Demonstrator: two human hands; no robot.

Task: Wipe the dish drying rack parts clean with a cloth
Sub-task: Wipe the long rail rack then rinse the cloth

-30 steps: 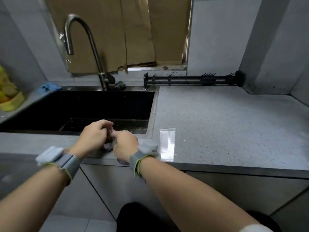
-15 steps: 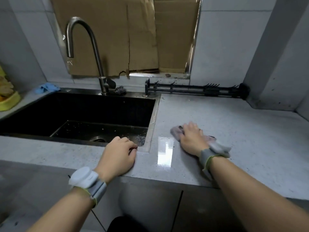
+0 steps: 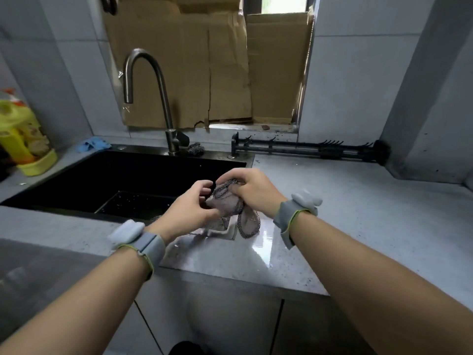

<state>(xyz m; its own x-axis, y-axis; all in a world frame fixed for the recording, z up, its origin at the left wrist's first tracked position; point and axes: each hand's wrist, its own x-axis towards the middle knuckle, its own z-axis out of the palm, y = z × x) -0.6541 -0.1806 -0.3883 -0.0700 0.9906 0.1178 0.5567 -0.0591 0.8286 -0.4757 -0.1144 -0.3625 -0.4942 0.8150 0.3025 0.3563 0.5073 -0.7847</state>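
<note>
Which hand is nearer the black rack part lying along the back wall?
Right. The right hand grips the cloth just in front of the rack part; the left hand sits further left, over the sink.

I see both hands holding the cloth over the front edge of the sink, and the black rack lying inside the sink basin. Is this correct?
One detail is wrong. The rack is not inside the sink; it lies on the counter against the back wall, right of the faucet. The rest holds: in the head view, the left hand and right hand both grip the cloth at the sink's front edge.
</note>
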